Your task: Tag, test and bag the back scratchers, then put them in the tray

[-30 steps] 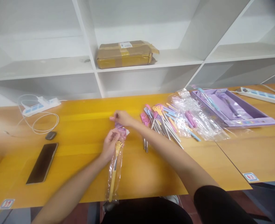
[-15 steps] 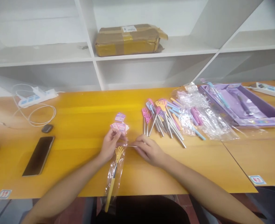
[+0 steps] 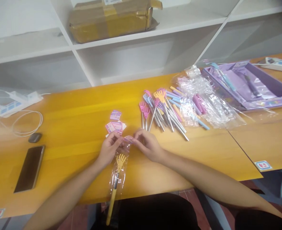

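Observation:
A yellow back scratcher (image 3: 114,195) with a hand-shaped head lies inside a clear plastic bag (image 3: 123,172), its handle end reaching past the table's front edge. My left hand (image 3: 109,149) is closed at the bag's upper end, pinching the plastic. Between my hands is a small pink printed card (image 3: 129,139), gripped at its right side by the thumb and fingers of my right hand (image 3: 148,145). The card is at the bag's mouth; whether any of it is inside I cannot tell. Just beyond my left hand lie several loose pink and purple cards (image 3: 115,126).
Several back scratcher heads with metal rods (image 3: 163,111) and coloured handles (image 3: 176,102) lie right of centre. Beside them are clear bags (image 3: 212,108) and a purple box (image 3: 270,100). A phone (image 3: 29,169), cable (image 3: 39,123) and power strip (image 3: 20,103) lie left. Shelves stand behind.
The card in my right hand has turned from edge-on to showing its printed face and has come closer to my left hand. The camera view has tilted and shifted.

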`<state>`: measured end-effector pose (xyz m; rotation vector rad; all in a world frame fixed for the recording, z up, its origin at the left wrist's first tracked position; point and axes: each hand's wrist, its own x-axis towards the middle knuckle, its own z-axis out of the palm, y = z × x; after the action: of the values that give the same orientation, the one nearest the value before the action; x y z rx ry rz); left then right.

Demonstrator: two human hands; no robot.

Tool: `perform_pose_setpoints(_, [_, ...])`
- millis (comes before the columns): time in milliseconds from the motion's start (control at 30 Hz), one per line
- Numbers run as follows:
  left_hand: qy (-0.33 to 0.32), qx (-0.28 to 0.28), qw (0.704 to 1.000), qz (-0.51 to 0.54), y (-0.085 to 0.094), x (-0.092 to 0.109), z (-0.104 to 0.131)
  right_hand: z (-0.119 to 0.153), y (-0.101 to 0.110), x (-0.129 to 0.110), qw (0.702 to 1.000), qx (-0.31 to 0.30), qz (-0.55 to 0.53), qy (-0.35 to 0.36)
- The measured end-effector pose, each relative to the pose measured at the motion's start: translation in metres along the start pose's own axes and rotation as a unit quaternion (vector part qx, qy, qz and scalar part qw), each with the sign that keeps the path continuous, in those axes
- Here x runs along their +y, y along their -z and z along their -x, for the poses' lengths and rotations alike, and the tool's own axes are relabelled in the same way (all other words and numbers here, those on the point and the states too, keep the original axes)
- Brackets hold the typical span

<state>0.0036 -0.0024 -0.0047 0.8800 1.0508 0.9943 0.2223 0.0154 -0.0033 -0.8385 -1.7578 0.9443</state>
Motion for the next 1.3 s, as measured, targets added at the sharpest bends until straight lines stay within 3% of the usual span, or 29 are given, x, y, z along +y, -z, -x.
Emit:
perform_pose_setpoints(133, [0.004, -0.020, 1.000, 0.003, -0.002, 0.003, 0.000, -0.005, -0.002, -0.001, 1.000, 0.015, -0.021, -0.012])
perform_pose_setpoints(267, [0.008, -0.028, 1.000, -0.003, 0.000, 0.002, -0.002, -0.003, -0.007, 0.003, 0.996, -0.015, -0.062, -0.060])
perform_pose_setpoints(367, [0.014, -0.024, 1.000, 0.002, 0.001, 0.002, -0.003, -0.001, -0.010, 0.007, 0.996, -0.022, -0.030, -0.085])
perform_pose_setpoints(633, [0.011, -0.043, 0.998, 0.053, -0.005, 0.011, -0.003, -0.006, -0.002, 0.005, 0.998, 0.013, -0.003, -0.054])
perform_pose_setpoints(1033, [0.036, -0.044, 0.998, 0.026, -0.002, 0.013, -0.003, -0.012, 0.014, 0.008, 0.998, -0.002, 0.049, 0.037])
perform_pose_setpoints(1300, [0.059, -0.017, 0.997, 0.044, 0.001, 0.013, -0.004, -0.012, 0.016, 0.010, 0.997, -0.024, 0.050, 0.047])
